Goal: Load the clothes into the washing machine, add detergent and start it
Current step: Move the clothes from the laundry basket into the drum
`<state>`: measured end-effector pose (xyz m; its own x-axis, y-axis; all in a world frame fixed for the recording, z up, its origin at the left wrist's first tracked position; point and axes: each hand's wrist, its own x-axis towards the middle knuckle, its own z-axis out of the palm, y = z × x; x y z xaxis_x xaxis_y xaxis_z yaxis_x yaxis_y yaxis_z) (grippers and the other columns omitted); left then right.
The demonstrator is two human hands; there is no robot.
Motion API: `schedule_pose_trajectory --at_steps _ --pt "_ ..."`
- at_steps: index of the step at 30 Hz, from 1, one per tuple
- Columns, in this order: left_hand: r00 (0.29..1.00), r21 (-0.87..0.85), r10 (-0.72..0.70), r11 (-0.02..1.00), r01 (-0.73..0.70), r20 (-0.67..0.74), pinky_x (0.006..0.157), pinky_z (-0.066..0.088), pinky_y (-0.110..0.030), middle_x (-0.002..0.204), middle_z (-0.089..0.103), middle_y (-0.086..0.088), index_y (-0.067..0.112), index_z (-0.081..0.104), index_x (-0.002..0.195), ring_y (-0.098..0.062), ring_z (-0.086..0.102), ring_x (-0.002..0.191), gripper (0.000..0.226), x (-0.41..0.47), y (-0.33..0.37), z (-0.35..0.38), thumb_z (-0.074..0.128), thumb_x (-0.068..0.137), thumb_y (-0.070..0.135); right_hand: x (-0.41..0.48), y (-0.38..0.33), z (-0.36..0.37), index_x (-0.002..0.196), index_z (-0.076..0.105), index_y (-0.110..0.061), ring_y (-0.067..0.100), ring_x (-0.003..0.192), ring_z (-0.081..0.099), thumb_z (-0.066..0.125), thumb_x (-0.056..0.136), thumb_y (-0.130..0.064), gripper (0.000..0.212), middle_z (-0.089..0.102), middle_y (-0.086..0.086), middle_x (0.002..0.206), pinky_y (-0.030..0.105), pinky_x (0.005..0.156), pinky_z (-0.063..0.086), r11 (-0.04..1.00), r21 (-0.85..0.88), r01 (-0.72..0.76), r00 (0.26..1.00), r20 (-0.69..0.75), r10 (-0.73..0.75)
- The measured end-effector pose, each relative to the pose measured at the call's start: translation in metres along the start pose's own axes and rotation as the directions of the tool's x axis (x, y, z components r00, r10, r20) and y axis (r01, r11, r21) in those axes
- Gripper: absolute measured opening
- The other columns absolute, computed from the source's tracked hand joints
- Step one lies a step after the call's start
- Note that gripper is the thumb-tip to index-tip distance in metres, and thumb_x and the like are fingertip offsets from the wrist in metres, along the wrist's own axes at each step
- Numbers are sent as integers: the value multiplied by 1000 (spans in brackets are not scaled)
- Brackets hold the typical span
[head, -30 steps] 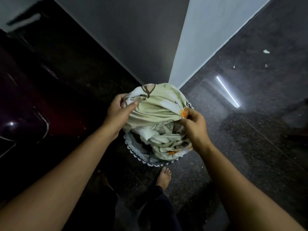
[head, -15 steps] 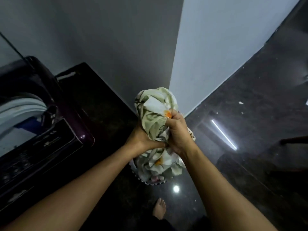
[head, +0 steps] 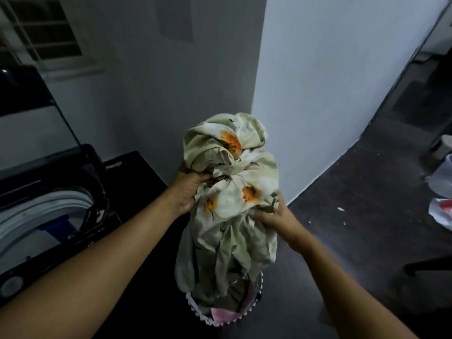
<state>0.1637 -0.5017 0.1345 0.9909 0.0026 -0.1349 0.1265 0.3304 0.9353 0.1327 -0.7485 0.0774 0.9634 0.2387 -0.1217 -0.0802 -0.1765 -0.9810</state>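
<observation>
Nearest us, low in the head view, the laundry basket [head: 205, 318] with white bobble trim sits on the dark floor [head: 367, 204], a pink garment [head: 223, 314] showing inside it. The tail of the floral cloth bundle [head: 234, 192] hangs down into the basket, so we judge it only partly lifted out. Up the forearms: our left hand [head: 189, 192] has its grip clenched into the bundle's left side, fingers buried in the folds. Our right hand [head: 275, 216] grasps the lower right side, fingers curled into the fabric. Two hands make sense here: the pale green cloth with orange-centred flowers is bulky and floppy, and bunching it keeps loose ends from dragging. The bundle is held in the air above the basket, touching neither the floor nor the machine. To the left, a bit further off, is the top-loading washing machine [head: 93, 167], lid [head: 29, 113] raised and the white drum rim [head: 49, 206] exposed, ready to take the load. Something blue is inside; we can't tell what. The next move, in our judgement, is a swing left over the opening, watching that the hanging tail clears the rim. Beyond are the white wall corner [head: 330, 94], plastic bags [head: 441, 184] on the floor far right, and a barred window [head: 41, 33] top left. No detergent is in sight.
</observation>
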Motion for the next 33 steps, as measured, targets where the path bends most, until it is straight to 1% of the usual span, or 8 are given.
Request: schedule_pose_trajectory --at_steps 3,6,8,15,20,23,28,33 --pt "998 -144 10 990 -2 61 69 61 -30 95 77 -10 2 71 105 -21 74 86 25 5 24 12 67 81 -4 5 -5 15 146 40 -37 13 125 61 91 71 -37 91 59 -9 141 42 104 53 999 11 -36 999 7 36" --pt "983 -151 74 987 -48 167 83 61 -36 110 74 -15 1 70 113 -24 72 99 37 6 41 22 73 77 -1 16 -31 24 127 59 -20 22 94 70 77 86 -12 45 71 4 109 24 68 60 992 125 16 988 -154 3" --pt "975 -113 120 989 -100 188 85 61 -37 112 73 -16 0 70 114 -26 72 101 40 7 49 21 73 74 -5 21 -53 23 127 58 -15 14 78 63 70 91 -25 39 66 2 98 14 52 51 986 146 81 975 -219 -48" --pt "964 -146 203 973 -179 171 76 61 -32 108 76 -12 6 80 98 -23 74 99 49 6 70 -6 88 51 -3 26 -99 13 104 76 -19 37 105 71 48 92 5 39 77 13 105 50 87 61 949 268 167 949 -306 -81" --pt "973 -78 230 970 -228 13 93 57 -45 116 74 -17 4 73 114 -32 71 107 51 7 68 -13 84 64 6 32 -130 18 142 53 1 44 133 53 36 104 -28 51 54 30 143 57 114 40 728 673 128 975 49 -217" --pt "977 155 213 964 -214 21 97 52 -52 110 77 -11 9 75 113 -33 70 108 45 -2 61 -9 88 71 21 43 -145 28 147 47 -8 40 130 58 58 99 -34 56 58 23 141 58 111 44 868 430 249 956 33 -290" --pt "971 405 64 901 -155 229 100 50 -28 120 74 10 21 67 124 -9 65 118 53 -14 83 -38 85 78 39 50 -153 21 125 62 -21 17 99 75 73 81 2 50 77 1 109 48 92 60 923 197 332 898 -367 -244" --pt "993 222 83 970 -101 87 92 55 -48 131 68 7 42 52 138 -23 62 124 83 0 100 -54 82 65 67 61 -164 17 127 64 -30 17 106 72 76 76 -2 60 75 -6 114 47 93 59 914 72 400 872 -337 -355"
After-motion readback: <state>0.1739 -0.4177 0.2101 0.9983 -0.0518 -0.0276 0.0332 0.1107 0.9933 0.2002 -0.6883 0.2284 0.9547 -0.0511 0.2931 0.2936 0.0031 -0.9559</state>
